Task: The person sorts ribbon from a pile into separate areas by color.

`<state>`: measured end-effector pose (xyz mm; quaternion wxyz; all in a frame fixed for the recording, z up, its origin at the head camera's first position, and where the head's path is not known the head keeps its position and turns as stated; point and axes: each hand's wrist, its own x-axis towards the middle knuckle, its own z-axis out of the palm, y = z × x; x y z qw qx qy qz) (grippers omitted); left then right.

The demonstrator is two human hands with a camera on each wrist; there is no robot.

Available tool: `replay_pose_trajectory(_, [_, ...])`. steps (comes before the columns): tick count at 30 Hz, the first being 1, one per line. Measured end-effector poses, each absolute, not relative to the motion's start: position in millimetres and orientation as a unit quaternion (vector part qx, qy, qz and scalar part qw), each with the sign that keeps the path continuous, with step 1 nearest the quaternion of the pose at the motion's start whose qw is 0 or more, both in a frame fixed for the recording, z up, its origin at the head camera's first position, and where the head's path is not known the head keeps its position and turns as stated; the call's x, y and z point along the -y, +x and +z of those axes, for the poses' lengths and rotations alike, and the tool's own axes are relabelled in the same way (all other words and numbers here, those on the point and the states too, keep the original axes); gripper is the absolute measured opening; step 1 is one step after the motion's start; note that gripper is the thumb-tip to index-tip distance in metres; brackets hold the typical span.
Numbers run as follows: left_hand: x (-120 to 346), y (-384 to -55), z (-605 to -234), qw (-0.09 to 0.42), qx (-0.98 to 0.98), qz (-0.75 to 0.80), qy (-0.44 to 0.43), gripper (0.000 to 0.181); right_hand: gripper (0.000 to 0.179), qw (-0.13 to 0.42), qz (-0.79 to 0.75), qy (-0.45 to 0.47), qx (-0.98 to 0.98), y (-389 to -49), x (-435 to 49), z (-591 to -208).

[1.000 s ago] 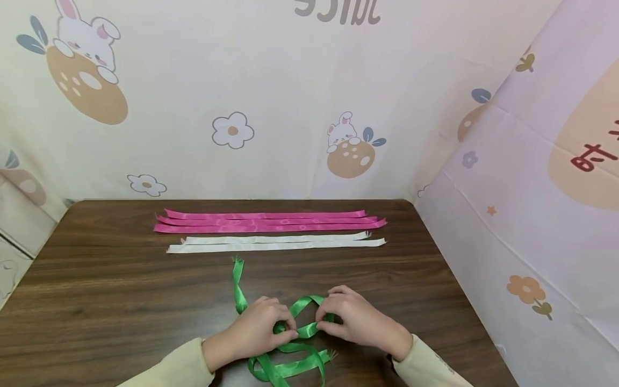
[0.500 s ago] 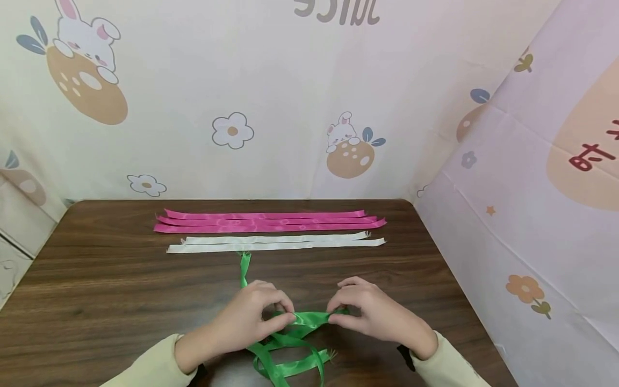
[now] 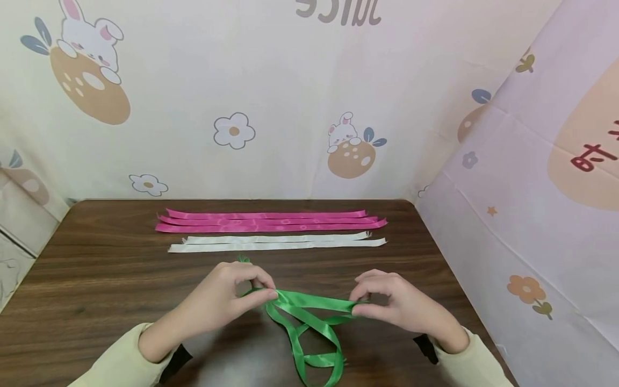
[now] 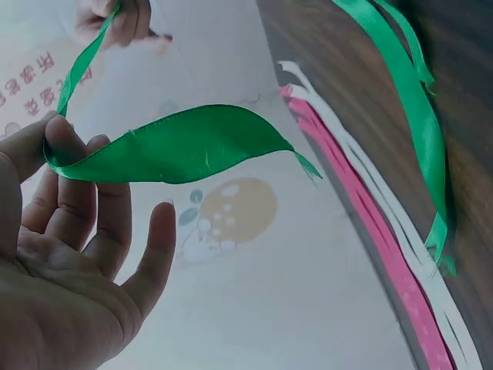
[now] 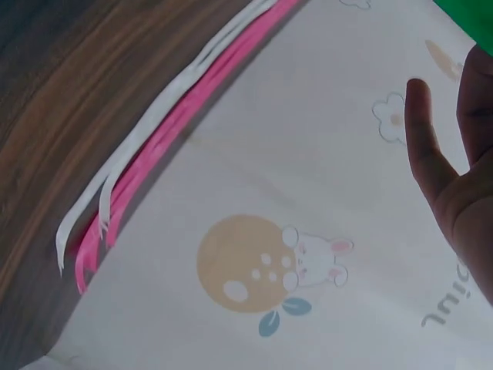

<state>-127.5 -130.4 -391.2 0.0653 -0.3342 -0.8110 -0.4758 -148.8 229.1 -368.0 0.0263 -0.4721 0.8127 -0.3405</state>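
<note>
A green satin ribbon (image 3: 314, 300) is stretched above the table between both hands. My left hand (image 3: 213, 301) pinches it between thumb and forefinger; in the left wrist view, a twisted free end of the ribbon (image 4: 192, 146) extends past those fingers. The right hand (image 3: 403, 303) pinches the other side of the stretch, mostly cut off in its own wrist view. Below, more green ribbon (image 3: 316, 361) hangs or lies in crossing loops near the table's front. Whether it is all one ribbon I cannot tell. A frayed green end (image 3: 244, 259) shows behind the left hand.
Several pink ribbons (image 3: 271, 221) lie side by side along the back of the dark wood table (image 3: 106, 279). Just in front of them are two white ribbons (image 3: 280, 245). A printed cloth (image 3: 280, 64) covers the wall behind and on the right.
Both hands have risen off the tabletop and moved apart, drawing the green ribbon into a longer stretch. The loops beneath have been pulled out of their earlier heap. Pink and white ribbons stayed put.
</note>
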Motion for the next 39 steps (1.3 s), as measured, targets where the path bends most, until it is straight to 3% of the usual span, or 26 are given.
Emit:
replay_pose_trajectory(7, [142,-134,-388,0.087,0.824,-0.469,-0.305,0.013,0.024,0.075,-0.391,-0.437,-0.807,-148,-246,-356])
replay_pose_trajectory(12, [152,-141,-393,0.075,0.842,-0.457,-0.276,0.004,0.029,0.087,-0.385,-0.403,-0.826,-145,-259,-348])
replay_pose_trajectory(17, [160,-148,-400,0.073,0.848,-0.454,-0.264,0.005,0.036,0.06,-0.385,-0.418,-0.821,-148,-271,-345])
replay_pose_trajectory(24, [171,-153,-401,0.059,0.865,-0.437,-0.241,0.014,0.035,0.025,-0.393,-0.36,-0.846,-155,-288,-345])
replay_pose_trajectory(39, [189,-167,-419,0.056,0.902,-0.365,-0.222,0.007,0.029,-0.034,-0.335,-0.291,-0.895,-173,-316,-350])
